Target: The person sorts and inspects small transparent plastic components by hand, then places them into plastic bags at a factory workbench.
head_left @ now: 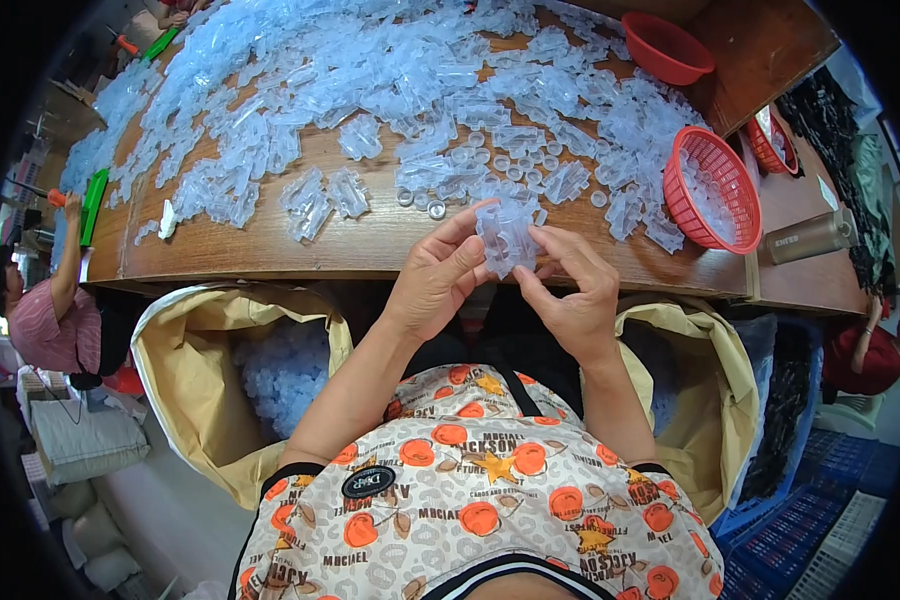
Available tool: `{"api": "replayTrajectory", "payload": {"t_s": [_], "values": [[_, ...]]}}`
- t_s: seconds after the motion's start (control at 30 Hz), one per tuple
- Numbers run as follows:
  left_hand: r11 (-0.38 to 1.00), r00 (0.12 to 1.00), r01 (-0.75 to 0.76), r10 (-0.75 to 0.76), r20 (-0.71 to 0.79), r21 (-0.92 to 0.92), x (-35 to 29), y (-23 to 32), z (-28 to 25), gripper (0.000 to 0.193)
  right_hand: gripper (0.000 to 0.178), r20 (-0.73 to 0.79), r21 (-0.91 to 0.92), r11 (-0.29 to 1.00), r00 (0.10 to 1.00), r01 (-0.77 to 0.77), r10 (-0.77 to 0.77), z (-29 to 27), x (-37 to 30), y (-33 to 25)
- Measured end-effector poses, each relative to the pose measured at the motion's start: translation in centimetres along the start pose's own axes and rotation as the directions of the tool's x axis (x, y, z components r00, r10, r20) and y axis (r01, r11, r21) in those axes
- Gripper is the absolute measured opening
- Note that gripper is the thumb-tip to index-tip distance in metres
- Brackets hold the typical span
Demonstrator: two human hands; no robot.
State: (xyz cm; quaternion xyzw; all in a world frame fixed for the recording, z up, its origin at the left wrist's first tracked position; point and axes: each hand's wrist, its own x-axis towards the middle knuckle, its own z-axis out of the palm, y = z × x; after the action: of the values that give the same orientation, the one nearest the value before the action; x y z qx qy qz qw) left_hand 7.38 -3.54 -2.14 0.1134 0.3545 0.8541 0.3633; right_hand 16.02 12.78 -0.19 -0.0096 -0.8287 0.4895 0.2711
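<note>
Just over the table's near edge, both my hands hold one clear moulded plastic piece (508,236). My left hand (435,268) grips its left side between thumb and fingers. On the right side, the thumb and fingertips of my right hand (576,290) pinch it. Beyond it, small clear round caps (515,165) lie scattered on the wooden table (260,258). A great heap of similar clear plastic pieces (370,70) spreads over the far part. A few loose pieces (308,203) lie nearer, to the left of my hands.
A red basket (682,200) with clear parts leans at the right edge, beside a metal flask (808,238). A red bowl (667,48) stands farther back. Yellow-lined sacks (195,350) flank my lap, the left one holding clear pieces. Another person (55,320) works at the left.
</note>
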Motion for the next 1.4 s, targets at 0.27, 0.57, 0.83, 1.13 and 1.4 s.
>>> {"api": "replayTrajectory", "payload": {"t_s": [0.27, 0.57, 0.83, 1.13, 1.4], "values": [[0.998, 0.999, -0.049, 0.049, 0.004, -0.028, -0.5, -0.1, 0.7, 0.056, 0.041, -0.030, -0.012, 0.991, 0.991, 0.131, -0.131, 0.1, -0.3, -1.4], [0.988, 0.990, -0.143, 0.143, 0.013, 0.056, -0.7, -0.5, 0.4, 0.056, 0.042, -0.026, -0.098, 0.977, 0.981, 0.188, -0.192, 0.5, -0.9, -0.9], [0.995, 0.996, -0.083, 0.081, 0.048, 0.049, -0.8, 0.2, 0.0, 0.056, 0.043, -0.016, -0.087, 0.949, 0.952, 0.303, -0.306, 0.1, -0.8, -0.4], [0.995, 0.996, -0.079, 0.076, 0.054, 0.064, -0.7, 0.3, 0.2, 0.056, 0.045, -0.083, -0.028, 0.964, 0.961, 0.264, -0.265, 0.2, -1.5, -0.2], [0.975, 0.987, -0.150, 0.140, 0.074, 0.164, -0.6, 0.3, 0.5, 0.055, 0.044, -0.081, -0.044, 0.954, 0.950, 0.298, -0.301, 0.5, -1.2, 0.2]]}}
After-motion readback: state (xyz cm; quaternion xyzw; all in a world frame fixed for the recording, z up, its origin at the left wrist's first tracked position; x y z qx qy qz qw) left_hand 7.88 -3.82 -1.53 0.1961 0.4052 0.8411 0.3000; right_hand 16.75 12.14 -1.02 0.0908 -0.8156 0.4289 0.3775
